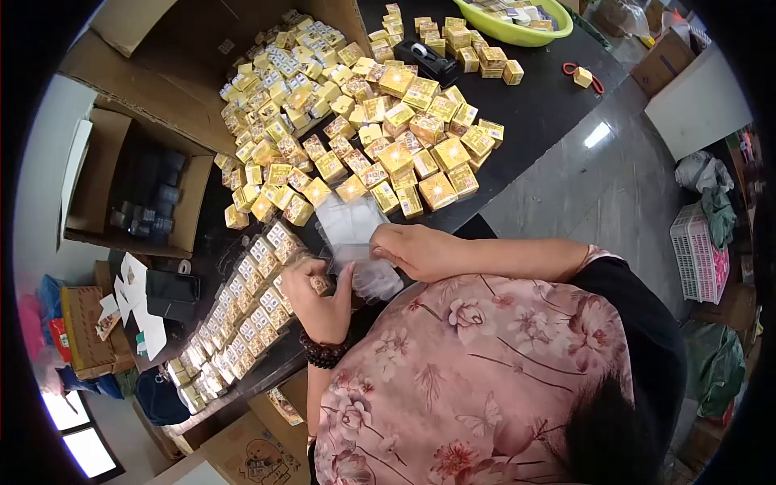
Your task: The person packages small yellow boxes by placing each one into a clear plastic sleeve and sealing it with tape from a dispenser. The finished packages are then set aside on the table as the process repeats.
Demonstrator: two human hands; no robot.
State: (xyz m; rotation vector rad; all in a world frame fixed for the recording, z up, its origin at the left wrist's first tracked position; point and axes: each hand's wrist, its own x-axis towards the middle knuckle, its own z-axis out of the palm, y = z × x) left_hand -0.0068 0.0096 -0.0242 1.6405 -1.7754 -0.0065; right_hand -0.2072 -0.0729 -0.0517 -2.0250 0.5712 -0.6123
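My right hand (pixel 408 249) pinches the edge of a clear plastic bag (pixel 377 280) in front of my chest. Just left of it, my left hand (pixel 314 301) is closed, with a bit of a small gold printed box (pixel 322 284) showing between its fingers. The left thumb reaches up beside the plastic. Beyond both hands lies a stack of clear plastic bags (pixel 349 220) on the black table. Neat rows of small boxes (pixel 242 303) run along the table by my left hand. A large loose heap of yellow boxes (pixel 396 121) spreads past the bags.
A big open cardboard box (pixel 170 73) lies behind the heap. On the table stand a black tape dispenser (pixel 427 61), red-handled scissors (pixel 596 83) under one small box, and a green basin (pixel 517 31). A white crate (pixel 700 252) is on the floor at right.
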